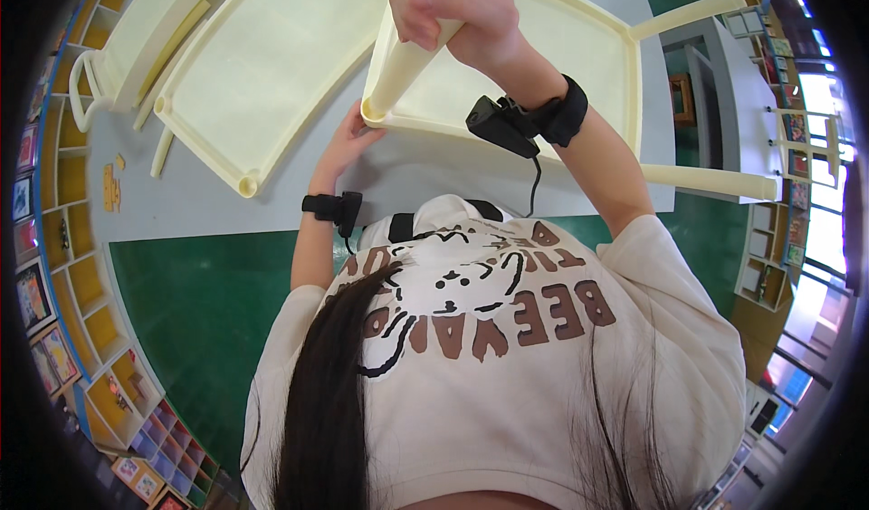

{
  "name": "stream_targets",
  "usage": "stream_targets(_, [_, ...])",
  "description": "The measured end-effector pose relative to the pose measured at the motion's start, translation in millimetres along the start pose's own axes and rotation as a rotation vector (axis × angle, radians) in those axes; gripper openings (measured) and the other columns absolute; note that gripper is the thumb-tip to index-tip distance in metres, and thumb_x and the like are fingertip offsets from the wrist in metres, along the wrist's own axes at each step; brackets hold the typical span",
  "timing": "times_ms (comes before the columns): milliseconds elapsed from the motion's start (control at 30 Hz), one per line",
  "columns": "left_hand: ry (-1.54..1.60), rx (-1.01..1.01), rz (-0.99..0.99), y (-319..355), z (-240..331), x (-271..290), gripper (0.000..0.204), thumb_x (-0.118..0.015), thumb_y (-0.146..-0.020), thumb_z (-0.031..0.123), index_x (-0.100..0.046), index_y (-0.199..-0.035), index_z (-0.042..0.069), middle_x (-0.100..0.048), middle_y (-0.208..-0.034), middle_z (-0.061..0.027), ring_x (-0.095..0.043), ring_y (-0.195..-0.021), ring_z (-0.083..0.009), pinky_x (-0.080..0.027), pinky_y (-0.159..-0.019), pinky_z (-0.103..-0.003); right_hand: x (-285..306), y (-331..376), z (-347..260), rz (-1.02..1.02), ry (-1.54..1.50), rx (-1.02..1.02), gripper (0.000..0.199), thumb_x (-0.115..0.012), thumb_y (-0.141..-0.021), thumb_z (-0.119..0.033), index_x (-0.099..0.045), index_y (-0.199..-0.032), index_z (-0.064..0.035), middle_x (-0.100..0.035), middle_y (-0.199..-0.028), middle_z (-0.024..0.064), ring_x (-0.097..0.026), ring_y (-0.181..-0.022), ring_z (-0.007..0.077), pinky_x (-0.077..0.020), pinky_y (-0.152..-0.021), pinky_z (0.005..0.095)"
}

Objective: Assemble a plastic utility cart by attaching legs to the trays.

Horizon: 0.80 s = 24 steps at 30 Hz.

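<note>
My right hand (475, 26) is wrapped round a thick cream plastic table leg (407, 74). The leg rises at a slant from the near left corner of an upturned cream tabletop (579, 71), its lower end at the corner socket. At that same corner, my left hand (342, 145) holds the tabletop's rim between thumb and fingers. Two more legs stick out from the tabletop's right side: a far leg (692, 14) and a near leg (715, 181). The upper end of the gripped leg runs out of view at the top.
A second upturned cream panel (272, 62) with corner sockets lies to the left on the grey table (181, 211). Beyond it are a cream plastic chair (154, 35) and small brown pieces (111, 187). Shelves (81, 266) line the left side; a grey cabinet (747, 103) stands right.
</note>
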<state>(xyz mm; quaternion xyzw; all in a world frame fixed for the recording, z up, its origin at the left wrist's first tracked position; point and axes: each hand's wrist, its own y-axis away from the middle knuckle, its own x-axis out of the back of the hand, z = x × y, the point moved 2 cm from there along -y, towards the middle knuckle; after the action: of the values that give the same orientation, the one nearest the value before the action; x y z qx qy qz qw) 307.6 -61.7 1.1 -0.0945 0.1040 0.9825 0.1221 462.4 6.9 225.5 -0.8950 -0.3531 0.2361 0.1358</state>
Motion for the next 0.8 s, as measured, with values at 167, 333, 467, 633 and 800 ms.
stream_targets(167, [0.049,-0.026,-0.055,0.7,2.9,7.6,0.050,-0.060,-0.071,0.005,-0.039,-0.116,0.004,-0.049,-0.108,-0.0036,-0.044,-0.100,-0.0143,-0.035,-0.086,-0.029,-2.6,0.7,4.6,0.007,-0.067,0.044,0.011,-0.056,-0.070,-0.005,-0.046,-0.067,-0.0022,-0.047,-0.054,0.0025,-0.047,-0.046,0.0091,-0.0362,-0.042,0.0187])
stream_targets(333, [-0.042,-0.032,-0.087,-6.7,-2.7,6.6,0.051,-0.061,-0.070,0.006,-0.040,-0.117,0.004,-0.050,-0.108,-0.0030,-0.046,-0.097,-0.0125,-0.035,-0.085,-0.028,-4.5,3.8,5.9,0.038,0.153,-0.008,0.009,-0.056,-0.069,-0.003,-0.048,-0.066,-0.0030,-0.049,-0.056,0.0016,-0.047,-0.048,0.0078,-0.0364,-0.044,0.0183])
stream_targets(467, [-0.027,0.004,-0.102,-7.8,-8.1,7.4,0.051,-0.059,-0.072,0.006,-0.039,-0.119,0.004,-0.049,-0.110,-0.0025,-0.045,-0.098,-0.0117,-0.035,-0.086,-0.027,-8.6,3.4,4.8,0.065,0.199,-0.097,0.008,-0.057,-0.067,-0.002,-0.049,-0.067,-0.0035,-0.049,-0.057,0.0006,-0.047,-0.049,0.0066,-0.0358,-0.044,0.0180])
stream_targets(633, [0.052,0.034,-0.057,-4.0,-7.8,2.4,0.048,-0.056,-0.077,0.010,-0.037,-0.120,0.004,-0.048,-0.111,-0.0020,-0.043,-0.101,-0.0111,-0.033,-0.087,-0.026,-23.9,-7.3,5.5,-0.021,0.177,-0.081,0.008,-0.057,-0.067,-0.003,-0.050,-0.067,-0.0031,-0.048,-0.057,-0.0003,-0.046,-0.048,0.0061,-0.0349,-0.042,0.0177])
stream_targets(800, [0.057,-0.010,-0.040,-6.4,-19.0,0.7,0.049,-0.056,-0.077,0.011,-0.035,-0.121,0.004,-0.047,-0.113,-0.0029,-0.042,-0.104,-0.0115,-0.032,-0.089,-0.026,-16.3,-10.9,10.6,-0.082,0.152,-0.153,0.007,-0.057,-0.067,-0.003,-0.050,-0.068,-0.0029,-0.047,-0.054,-0.0003,-0.045,-0.046,0.0066,-0.0347,-0.041,0.0182])
